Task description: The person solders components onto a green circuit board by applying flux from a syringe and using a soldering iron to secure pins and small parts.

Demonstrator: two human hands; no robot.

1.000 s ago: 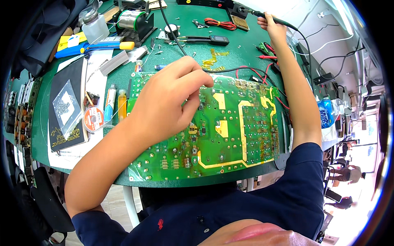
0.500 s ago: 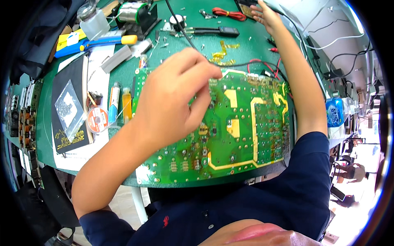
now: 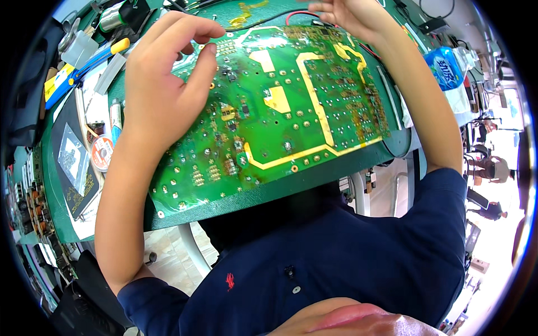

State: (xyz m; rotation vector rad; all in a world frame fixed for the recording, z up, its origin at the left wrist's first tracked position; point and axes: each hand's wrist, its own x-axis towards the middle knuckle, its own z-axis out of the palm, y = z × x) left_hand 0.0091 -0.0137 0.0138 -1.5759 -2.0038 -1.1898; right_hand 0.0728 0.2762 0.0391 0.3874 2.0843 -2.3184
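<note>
Circuit board (image 3: 269,126) beneath left fingers (image 3: 190,25), loosely parted; right fingers (image 3: 323,8) unclenched, near far edge.

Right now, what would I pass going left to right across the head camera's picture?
Black notebook → left hand → middle of the circuit board → right hand → blue package.

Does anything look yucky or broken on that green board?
Yes: the green circuit board has brownish patches near its right edge. They look odd against its plain green areas, maybe scorching or residue; I can't tell which.
</note>
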